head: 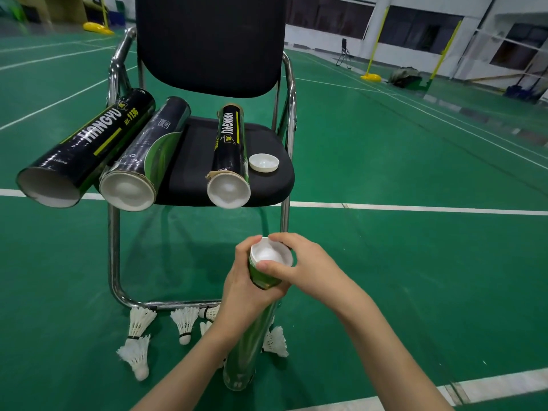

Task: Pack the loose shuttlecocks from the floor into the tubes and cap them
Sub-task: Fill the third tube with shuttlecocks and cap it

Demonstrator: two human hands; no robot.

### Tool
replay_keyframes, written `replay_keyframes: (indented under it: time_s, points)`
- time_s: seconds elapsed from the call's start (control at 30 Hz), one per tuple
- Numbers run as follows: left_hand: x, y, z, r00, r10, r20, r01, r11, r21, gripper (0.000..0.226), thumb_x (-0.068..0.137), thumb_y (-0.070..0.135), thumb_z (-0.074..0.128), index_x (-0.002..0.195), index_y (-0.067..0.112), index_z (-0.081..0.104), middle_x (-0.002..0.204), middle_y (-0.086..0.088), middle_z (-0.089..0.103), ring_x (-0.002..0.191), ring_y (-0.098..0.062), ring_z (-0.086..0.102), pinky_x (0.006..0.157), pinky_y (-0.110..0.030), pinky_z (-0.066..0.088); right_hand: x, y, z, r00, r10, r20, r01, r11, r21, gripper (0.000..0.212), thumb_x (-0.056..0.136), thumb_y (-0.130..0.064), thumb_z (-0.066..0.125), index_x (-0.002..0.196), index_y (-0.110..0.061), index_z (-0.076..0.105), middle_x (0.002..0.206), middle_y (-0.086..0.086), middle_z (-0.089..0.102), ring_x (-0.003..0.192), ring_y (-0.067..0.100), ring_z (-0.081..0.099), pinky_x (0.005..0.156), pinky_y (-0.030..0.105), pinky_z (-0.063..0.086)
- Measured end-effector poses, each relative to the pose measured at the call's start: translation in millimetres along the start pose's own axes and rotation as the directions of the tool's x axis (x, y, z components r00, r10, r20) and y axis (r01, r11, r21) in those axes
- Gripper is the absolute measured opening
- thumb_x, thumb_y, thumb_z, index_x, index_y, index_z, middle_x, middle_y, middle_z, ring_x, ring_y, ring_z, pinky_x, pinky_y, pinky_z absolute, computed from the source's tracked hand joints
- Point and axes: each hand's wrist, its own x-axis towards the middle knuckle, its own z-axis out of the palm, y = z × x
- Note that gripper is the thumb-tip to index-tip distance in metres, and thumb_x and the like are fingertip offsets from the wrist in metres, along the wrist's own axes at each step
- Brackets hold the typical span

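Gripping a green tube point(261, 280) upright on the near floor, the left hand point(247, 284) steadies it while the right hand point(299, 266) pinches its white cap point(271, 253). Uneven pressure could tip it onto nearby shuttlecocks point(184, 323).

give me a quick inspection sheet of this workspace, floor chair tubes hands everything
surface: green court floor with white lines; black chair on it.
job's things: three tubes lie on the chair seat: left Hangyu tube, middle tube, right Hangyu tube; loose white cap beside the last. A green tube stands on the floor, white cap at its top. Loose shuttlecocks lie by the chair's base.
clutter: nothing seen.
grippers: left hand grips the green tube below its top; right hand holds the cap at the mouth.
cables: nothing seen.
surroundings: yellow net posts, white walls, dark windows.
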Motion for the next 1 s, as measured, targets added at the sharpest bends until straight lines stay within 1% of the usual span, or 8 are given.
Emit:
replay_keyframes:
  time_s: [0.17, 0.23, 0.37, 0.47, 0.63, 0.73, 0.83, 1.0]
  points:
    - [2, 2, 2, 1.0, -0.016, 0.014, 0.016, 1.0, 0.015, 0.079, 0.061, 0.036, 0.082, 0.103, 0.068, 0.023, 0.107, 0.017, 0.055, 0.092, -0.013, 0.061, 0.073, -0.034, 0.052, 2, -2, -9, 0.998, 0.017, 0.063, -0.014, 0.999, -0.049, 0.065, 0.078, -0.055, 0.061, 0.132, -0.023, 0.045, 0.134, -0.005, 0.049, 0.121, 0.013, 0.045, 0.098, 0.041, 0.04]
    - [2, 3, 3, 1.0, -0.016, 0.024, 0.015, 1.0, 0.013, 0.078, 0.059, 0.04, 0.082, 0.102, 0.068, 0.022, 0.106, 0.016, 0.055, 0.092, -0.012, 0.06, 0.074, -0.033, 0.052, 1, -3, -13, 0.997, 0.016, 0.082, -0.012, 0.999, -0.05, 0.059, 0.078, -0.053, 0.062, 0.127, -0.021, 0.05, 0.13, -0.002, 0.053, 0.117, 0.016, 0.048, 0.096, 0.043, 0.042]
    - [2, 5, 6, 0.999, -0.02, 0.032, 0.02, 1.0, -0.009, 0.067, 0.049, 0.06, 0.066, 0.1, 0.067, 0.023, 0.105, 0.017, 0.055, 0.092, -0.01, 0.06, 0.073, -0.031, 0.051, 2, -1, -16, 0.995, 0.012, 0.1, -0.01, 1.0, -0.025, 0.048, 0.079, -0.049, 0.063, 0.121, -0.026, 0.056, 0.123, -0.004, 0.059, 0.113, 0.017, 0.052, 0.094, 0.045, 0.043]
    - [4, 5, 8, 0.999, -0.013, 0.032, 0.014, 1.0, -0.01, 0.065, 0.049, 0.061, 0.065, 0.099, 0.065, 0.024, 0.105, 0.016, 0.056, 0.092, -0.013, 0.06, 0.075, -0.034, 0.051, 6, 1, -16, 0.993, 0.03, 0.118, -0.024, 0.998, -0.052, 0.049, 0.078, -0.05, 0.063, 0.122, -0.029, 0.055, 0.123, -0.005, 0.059, 0.113, 0.018, 0.052, 0.093, 0.045, 0.044]
    - [2, 5, 9, 0.999, -0.028, 0.032, 0.028, 1.0, -0.007, 0.068, 0.048, 0.062, 0.064, 0.103, 0.055, 0.026, 0.105, 0.01, 0.057, 0.092, -0.014, 0.059, 0.074, -0.033, 0.05, 7, 4, -15, 0.991, 0.027, 0.133, -0.027, 1.0, -0.004, 0.058, 0.079, -0.048, 0.064, 0.13, -0.026, 0.049, 0.13, -0.008, 0.053, 0.117, 0.014, 0.049, 0.096, 0.042, 0.042]
    - [2, 4, 8, 0.999, -0.026, 0.026, 0.026, 1.0, -0.004, 0.068, 0.049, 0.059, 0.067, 0.103, 0.055, 0.026, 0.104, 0.009, 0.057, 0.091, -0.014, 0.059, 0.073, -0.033, 0.049, 7, 7, -11, 0.992, 0.025, 0.127, -0.027, 1.0, 0.016, 0.061, 0.078, -0.05, 0.064, 0.131, -0.025, 0.047, 0.133, -0.006, 0.05, 0.119, 0.014, 0.047, 0.097, 0.043, 0.042]
    - [4, 1, 7, 0.999, -0.024, 0.026, 0.024, 1.0, -0.006, 0.07, 0.059, 0.038, 0.083, 0.103, 0.051, 0.029, 0.104, 0.007, 0.058, 0.091, -0.013, 0.059, 0.069, -0.025, 0.047, 9, 8, -7, 0.992, 0.021, 0.126, -0.022, 1.0, 0.008, 0.062, 0.077, -0.054, 0.062, 0.131, -0.026, 0.046, 0.132, -0.004, 0.048, 0.118, 0.015, 0.047, 0.095, 0.044, 0.042]
    - [4, -2, 5, 1.0, 0.002, 0.022, -0.002, 1.0, 0.003, 0.069, 0.063, 0.023, 0.083, 0.099, 0.052, 0.031, 0.1, 0.013, 0.057, 0.089, -0.007, 0.059, 0.067, -0.021, 0.045, 9, 7, -4, 0.993, 0.014, 0.12, -0.014, 1.0, 0.0, 0.062, 0.078, -0.054, 0.061, 0.131, -0.025, 0.045, 0.129, -0.003, 0.047, 0.116, 0.016, 0.047, 0.094, 0.045, 0.043]
